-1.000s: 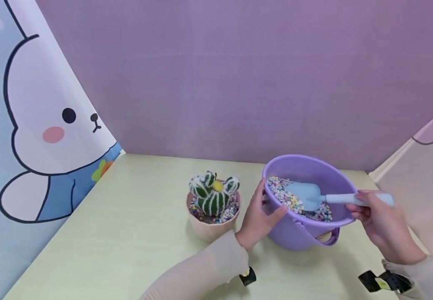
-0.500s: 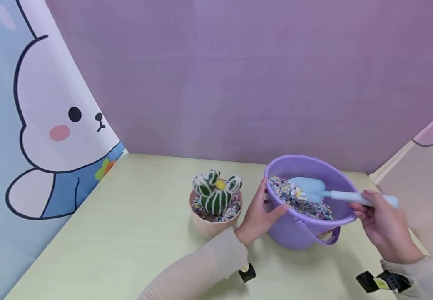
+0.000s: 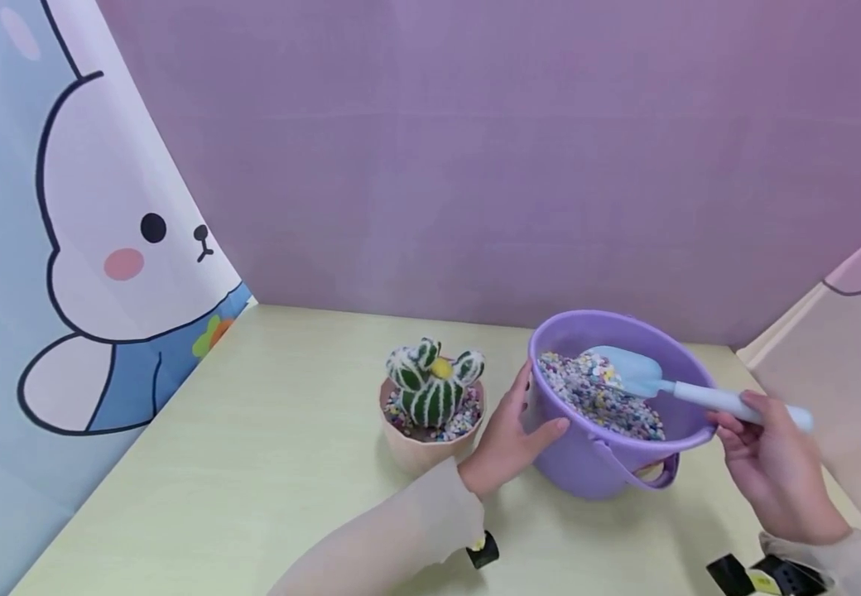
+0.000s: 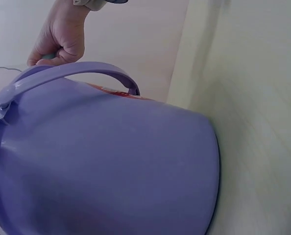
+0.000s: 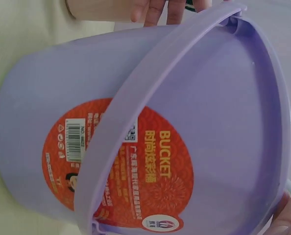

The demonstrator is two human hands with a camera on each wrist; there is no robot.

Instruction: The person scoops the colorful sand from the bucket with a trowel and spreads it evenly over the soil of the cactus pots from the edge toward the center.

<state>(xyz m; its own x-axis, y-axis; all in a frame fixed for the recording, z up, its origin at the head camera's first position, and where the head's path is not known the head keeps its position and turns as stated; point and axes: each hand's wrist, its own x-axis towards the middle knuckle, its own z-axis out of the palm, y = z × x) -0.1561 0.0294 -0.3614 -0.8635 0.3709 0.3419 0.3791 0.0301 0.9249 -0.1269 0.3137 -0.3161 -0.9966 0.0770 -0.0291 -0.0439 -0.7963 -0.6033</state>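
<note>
A purple bucket [image 3: 587, 472] stands on the table, partly filled with small multicoloured pebbles [image 3: 598, 406]. My right hand [image 3: 776, 472] grips the handle of a light blue hand trowel [image 3: 627, 368] beside the bucket's right rim. The trowel's blade lies inside the bucket, over the pebbles. At the bucket's left side my left hand [image 3: 508, 447] rests its fingers, thumb extended along the near wall. In the right wrist view the fingers [image 5: 153, 12] of the left hand touch the bucket wall. The left wrist view shows the right hand [image 4: 62, 39] above the bucket's rim.
Just left of the bucket stands a pale pink pot [image 3: 416, 455] with a green-and-white striped cactus [image 3: 434, 397] and pebbles. The bucket's handle [image 5: 150, 83] hangs down over a red label [image 5: 160, 161]. A purple backdrop [image 3: 438, 165] rises behind the pale table [image 3: 252, 463].
The right hand and trowel have moved to the right, the blade sliding over the pebbles toward the bucket's right part. The left thumb has drawn slightly down from the rim.
</note>
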